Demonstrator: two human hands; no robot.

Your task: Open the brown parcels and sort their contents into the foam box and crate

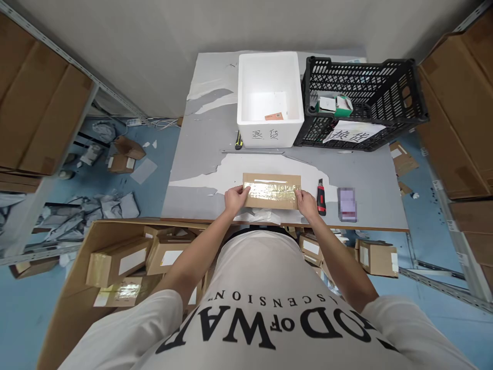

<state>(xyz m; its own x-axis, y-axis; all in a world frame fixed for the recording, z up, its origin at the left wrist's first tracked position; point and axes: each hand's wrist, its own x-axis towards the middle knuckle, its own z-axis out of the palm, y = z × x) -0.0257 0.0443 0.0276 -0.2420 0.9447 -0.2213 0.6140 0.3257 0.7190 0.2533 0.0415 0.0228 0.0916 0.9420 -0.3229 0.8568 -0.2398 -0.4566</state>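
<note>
White lettered T-shirt [250, 270] fills the foreground. Left hand [234, 200] and right hand [307, 204] pinch opposite ends of a taped carton [271, 191] in front of the foam box [267, 141]; steadying it seems the step, and turning it calls for both grips.

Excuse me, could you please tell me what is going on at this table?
A person holds a taped cardboard box at the table's front edge, the left hand on one end and the right hand on the other. A red and black knife lies just beyond the right hand. Farther back stand a white bin with an orange card inside and a black crate beside it.
</note>
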